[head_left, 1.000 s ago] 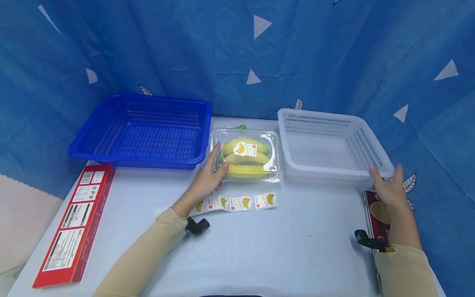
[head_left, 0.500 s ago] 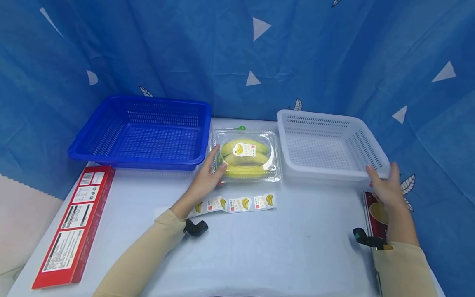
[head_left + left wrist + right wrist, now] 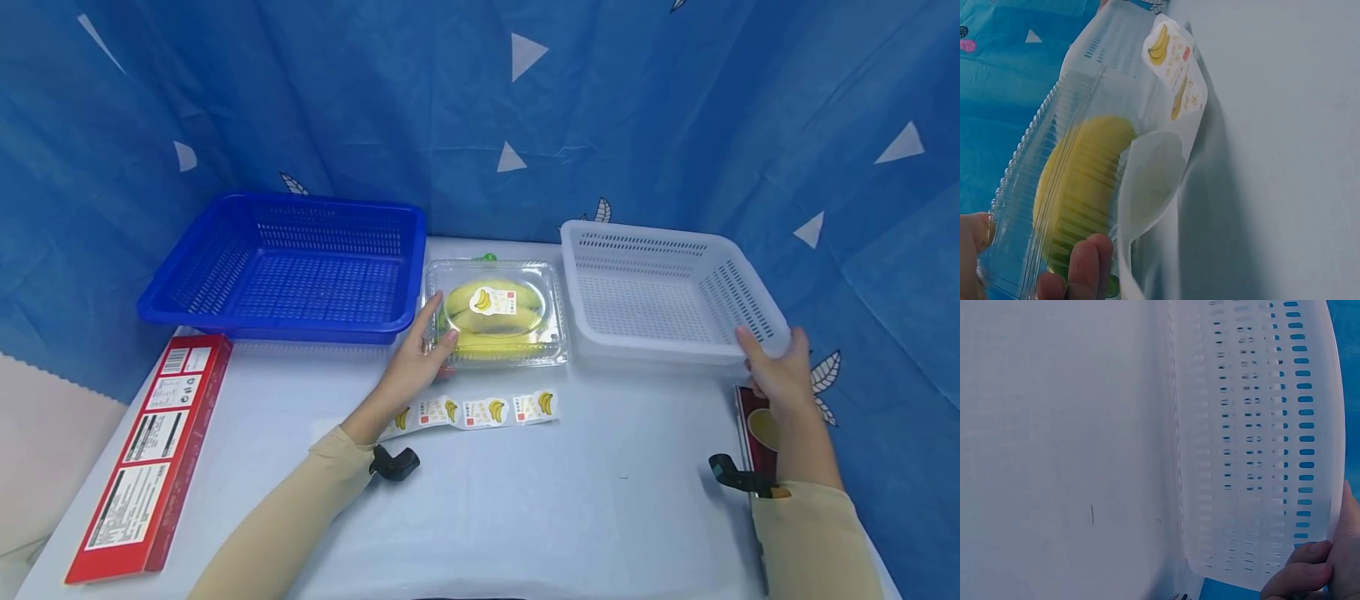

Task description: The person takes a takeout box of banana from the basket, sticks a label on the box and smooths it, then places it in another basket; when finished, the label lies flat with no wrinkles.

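In the head view a clear plastic clamshell box [image 3: 551, 329] of bananas [image 3: 498, 345] lies between two baskets, a banana sticker [image 3: 492, 301] on its lid. My left hand [image 3: 415, 354] grips the box's left side. The left wrist view shows the thumb on one edge of the clamshell box [image 3: 1022, 181] and curled fingers [image 3: 1085, 265] against its side. My right hand [image 3: 783, 375] holds the front right corner of a white plastic basket [image 3: 660, 346]. Close up in the right wrist view, fingers [image 3: 1300, 575] curl against the slotted wall of the white basket [image 3: 1235, 450].
A blue basket [image 3: 285, 321] stands back left. A strip of banana stickers [image 3: 487, 412] lies in front of the clamshell. Along the left edge lies a red box [image 3: 153, 450]; a dark red box [image 3: 763, 442] sits partly under my right arm. A blue curtain [image 3: 465, 108] hangs behind.
My right hand and the white basket's right end have shifted slightly left. The clamshell box has edged a little left with my left hand still gripping it.
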Tool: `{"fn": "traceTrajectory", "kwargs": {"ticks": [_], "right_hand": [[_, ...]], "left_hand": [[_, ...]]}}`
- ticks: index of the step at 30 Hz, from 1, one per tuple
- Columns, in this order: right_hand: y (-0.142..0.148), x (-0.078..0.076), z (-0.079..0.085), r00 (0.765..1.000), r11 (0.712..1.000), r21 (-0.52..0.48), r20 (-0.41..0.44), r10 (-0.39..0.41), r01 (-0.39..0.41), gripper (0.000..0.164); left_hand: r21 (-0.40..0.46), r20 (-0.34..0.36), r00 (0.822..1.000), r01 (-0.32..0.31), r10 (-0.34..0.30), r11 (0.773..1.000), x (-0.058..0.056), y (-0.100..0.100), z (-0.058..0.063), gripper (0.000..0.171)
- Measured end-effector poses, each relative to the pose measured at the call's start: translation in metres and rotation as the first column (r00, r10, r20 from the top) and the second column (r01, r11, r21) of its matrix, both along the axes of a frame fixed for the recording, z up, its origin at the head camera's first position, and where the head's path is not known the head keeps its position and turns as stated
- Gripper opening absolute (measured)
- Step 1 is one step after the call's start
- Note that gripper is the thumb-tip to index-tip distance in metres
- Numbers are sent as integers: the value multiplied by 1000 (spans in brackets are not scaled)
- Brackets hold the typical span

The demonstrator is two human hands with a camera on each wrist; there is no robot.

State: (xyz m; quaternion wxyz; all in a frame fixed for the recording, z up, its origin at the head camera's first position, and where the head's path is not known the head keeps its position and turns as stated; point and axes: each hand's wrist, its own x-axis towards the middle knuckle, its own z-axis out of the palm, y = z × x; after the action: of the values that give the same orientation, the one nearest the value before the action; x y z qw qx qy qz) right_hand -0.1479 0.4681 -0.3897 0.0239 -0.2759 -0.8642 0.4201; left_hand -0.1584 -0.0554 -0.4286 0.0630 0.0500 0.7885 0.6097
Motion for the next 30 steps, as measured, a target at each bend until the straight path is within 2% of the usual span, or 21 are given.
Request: {"fn": "traceTrajectory", "kwargs": {"ticks": [10,16,23,30], "right_hand": [[0,-2,3,998,990,-132,-26,-62,58,113],[1,-2,4,995,979,-196,-67,-73,59,108],[2,-4,4,987,949,-312,-139,-81,34,103],[2,-5,4,986,941,-337,-148,-81,26,99]], "left_hand": [[-40,-11,1000,19,-19,999,4,0,9,64],[-39,-2,999,33,-33,999,7,-2,15,64],[-35,13,999,51,-51,998,12,-5,20,63],[-75,42,997,67,-64,995,21,-5,26,61]]}}
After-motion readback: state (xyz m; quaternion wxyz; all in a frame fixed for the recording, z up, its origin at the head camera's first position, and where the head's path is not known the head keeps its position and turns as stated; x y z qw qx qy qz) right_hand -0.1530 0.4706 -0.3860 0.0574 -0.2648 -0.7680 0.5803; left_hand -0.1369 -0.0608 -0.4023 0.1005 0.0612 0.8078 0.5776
